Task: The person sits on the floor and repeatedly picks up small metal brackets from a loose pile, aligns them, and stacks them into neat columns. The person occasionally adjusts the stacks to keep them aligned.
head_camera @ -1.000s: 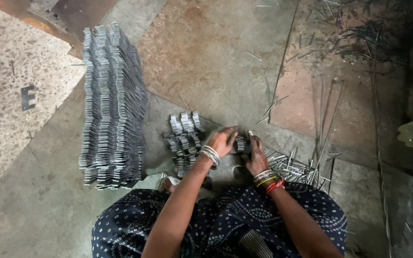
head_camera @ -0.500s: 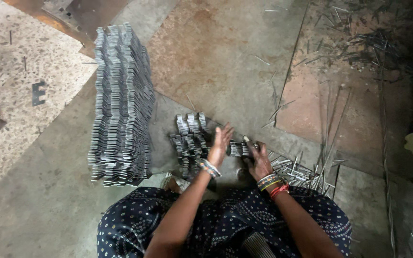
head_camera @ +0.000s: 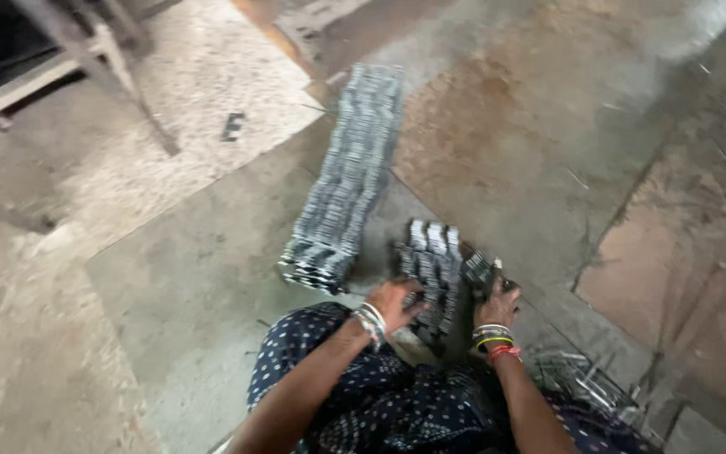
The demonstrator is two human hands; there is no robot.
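Concrete floor (head_camera: 170, 277); hands on small grey metal-strip bundle (head_camera: 432, 261), blurred.

It was a rough metal workshop. The worn, stained concrete floor (head_camera: 170, 286) held a long stack of stamped metal pieces (head_camera: 350, 181), loose metal rods (head_camera: 586, 382) lay scattered nearby, and a metal stand (head_camera: 86, 50) stood at the edge.
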